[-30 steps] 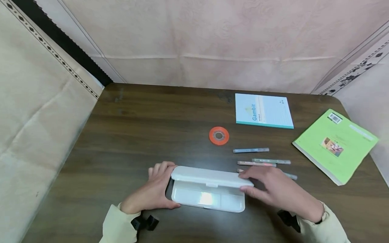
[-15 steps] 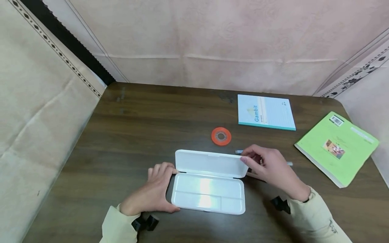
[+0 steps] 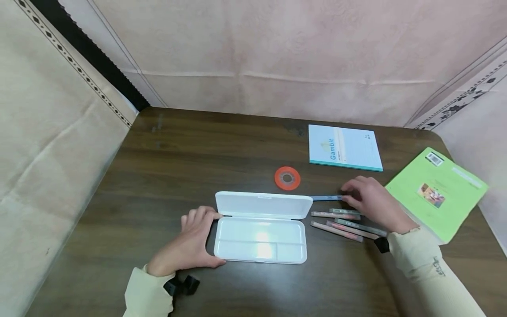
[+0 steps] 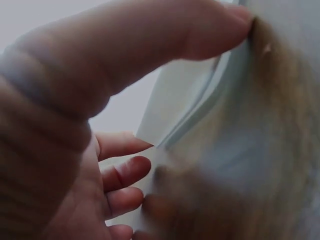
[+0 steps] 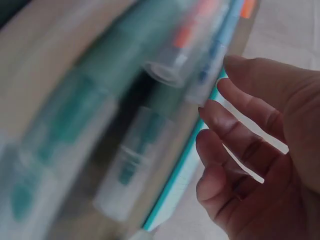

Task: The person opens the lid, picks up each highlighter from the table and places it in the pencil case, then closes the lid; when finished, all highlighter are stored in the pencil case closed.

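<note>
Two hands apart, left hand (image 3: pixel 186 246) flat against case (image 3: pixel 261 244) edge, right hand (image 3: pixel 372 202) fingers loose over pens (image 3: pixel 336 214).

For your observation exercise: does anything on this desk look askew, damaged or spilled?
Only the green book lies askew, overhanging the table edge. The open pencil case, pens and tape roll look undamaged.

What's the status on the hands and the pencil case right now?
Left hand rests against the white pencil case, lid open flat, tray empty. Right hand reaches the blue pen; grip unclear. Four more pens lie beside it; nothing blocking.
</note>
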`<action>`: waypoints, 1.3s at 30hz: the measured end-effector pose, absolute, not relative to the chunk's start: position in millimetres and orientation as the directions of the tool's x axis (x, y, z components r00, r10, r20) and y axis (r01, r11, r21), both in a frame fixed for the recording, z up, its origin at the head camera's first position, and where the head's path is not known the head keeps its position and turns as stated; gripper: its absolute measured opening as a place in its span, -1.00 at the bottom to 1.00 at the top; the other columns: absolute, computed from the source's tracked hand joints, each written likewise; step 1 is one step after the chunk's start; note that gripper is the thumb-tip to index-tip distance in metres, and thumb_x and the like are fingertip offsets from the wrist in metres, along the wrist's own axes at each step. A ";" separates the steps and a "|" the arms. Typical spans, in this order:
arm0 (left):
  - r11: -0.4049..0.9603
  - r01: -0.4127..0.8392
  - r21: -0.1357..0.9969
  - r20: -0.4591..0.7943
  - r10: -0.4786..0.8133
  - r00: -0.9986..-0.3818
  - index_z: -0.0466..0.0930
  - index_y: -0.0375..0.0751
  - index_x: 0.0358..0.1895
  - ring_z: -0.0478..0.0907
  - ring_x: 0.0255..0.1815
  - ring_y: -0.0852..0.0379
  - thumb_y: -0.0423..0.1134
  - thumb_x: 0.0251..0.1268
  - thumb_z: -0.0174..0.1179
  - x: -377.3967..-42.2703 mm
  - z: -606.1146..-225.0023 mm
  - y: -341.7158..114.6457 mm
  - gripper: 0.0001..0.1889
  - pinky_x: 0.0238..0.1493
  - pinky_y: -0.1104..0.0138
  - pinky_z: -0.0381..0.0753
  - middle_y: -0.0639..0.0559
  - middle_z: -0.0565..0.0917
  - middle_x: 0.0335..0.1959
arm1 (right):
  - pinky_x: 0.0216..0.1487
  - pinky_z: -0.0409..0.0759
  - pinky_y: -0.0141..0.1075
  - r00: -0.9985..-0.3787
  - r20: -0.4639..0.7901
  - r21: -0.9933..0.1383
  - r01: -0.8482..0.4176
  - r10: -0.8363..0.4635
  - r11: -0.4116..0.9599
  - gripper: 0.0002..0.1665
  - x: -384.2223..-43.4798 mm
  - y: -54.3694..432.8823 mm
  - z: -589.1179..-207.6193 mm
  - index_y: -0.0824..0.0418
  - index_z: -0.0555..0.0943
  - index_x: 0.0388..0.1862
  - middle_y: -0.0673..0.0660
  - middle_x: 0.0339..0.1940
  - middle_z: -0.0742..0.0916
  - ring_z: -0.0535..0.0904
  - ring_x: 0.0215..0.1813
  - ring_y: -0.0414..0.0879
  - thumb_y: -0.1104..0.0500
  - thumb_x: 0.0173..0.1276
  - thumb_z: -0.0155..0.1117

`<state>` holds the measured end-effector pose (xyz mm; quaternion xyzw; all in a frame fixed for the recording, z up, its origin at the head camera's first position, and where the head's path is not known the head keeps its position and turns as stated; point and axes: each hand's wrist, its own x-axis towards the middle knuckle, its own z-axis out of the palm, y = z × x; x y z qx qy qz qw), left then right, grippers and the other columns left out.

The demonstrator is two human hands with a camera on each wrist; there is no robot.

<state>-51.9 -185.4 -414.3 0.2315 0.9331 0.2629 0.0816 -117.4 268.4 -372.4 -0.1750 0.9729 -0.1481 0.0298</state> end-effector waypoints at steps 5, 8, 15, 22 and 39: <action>0.734 0.395 0.553 -0.017 0.484 -0.875 0.35 -0.06 0.26 0.20 0.06 -0.03 0.17 -0.32 0.57 -54.0 -416.5 -184.4 -0.04 -0.04 0.13 0.05 -0.04 0.36 0.16 | -0.22 0.55 -0.10 -0.926 0.001 -0.258 -0.366 -0.378 0.894 -0.84 -121.9 270.8 -384.7 0.20 0.71 -0.20 0.10 -0.27 0.71 0.55 -0.27 -0.07 0.20 0.24 0.43; 0.737 0.388 0.554 -0.021 0.478 -0.878 0.35 -0.05 0.27 0.20 0.07 -0.04 0.17 -0.31 0.57 -54.0 -416.9 -185.0 -0.04 -0.04 0.12 0.04 -0.05 0.36 0.16 | -0.24 0.55 -0.12 -0.923 -0.004 -0.262 -0.370 -0.384 0.891 -0.88 -124.4 270.2 -385.6 0.17 0.71 -0.24 0.06 -0.31 0.71 0.55 -0.30 -0.11 0.20 0.24 0.43; 0.750 0.362 0.553 -0.050 0.463 -0.885 0.35 -0.08 0.28 0.20 0.11 -0.09 0.17 -0.33 0.58 -53.4 -416.2 -185.1 -0.02 -0.03 0.11 0.04 -0.09 0.35 0.17 | -0.25 0.55 -0.19 -0.938 0.060 -0.323 -0.342 -0.341 0.882 -0.87 -112.0 269.2 -366.4 0.12 0.70 -0.20 0.02 -0.28 0.70 0.53 -0.30 -0.15 0.19 0.27 0.41; 0.757 0.345 0.555 -0.071 0.456 -0.887 0.34 -0.08 0.29 0.20 0.14 -0.11 0.17 -0.32 0.58 -54.5 -415.1 -184.2 -0.02 -0.01 0.08 0.03 -0.09 0.34 0.19 | -0.24 0.48 -0.57 -0.878 0.344 -0.325 -0.445 -0.334 0.835 -0.73 -74.3 254.9 -324.8 0.03 0.68 -0.22 -0.15 -0.26 0.64 0.51 -0.26 -0.32 0.29 0.12 0.50; 0.753 0.349 0.558 -0.070 0.462 -0.884 0.34 -0.06 0.28 0.18 0.13 -0.08 0.19 -0.32 0.58 -54.6 -413.2 -183.9 -0.02 -0.01 0.09 0.03 -0.06 0.35 0.18 | -0.36 0.49 -0.34 -0.738 0.233 -0.133 -0.669 -0.633 0.731 -0.88 -52.8 148.0 -371.6 0.02 0.72 -0.27 -0.10 -0.42 0.58 0.41 -0.44 -0.26 0.09 0.21 0.46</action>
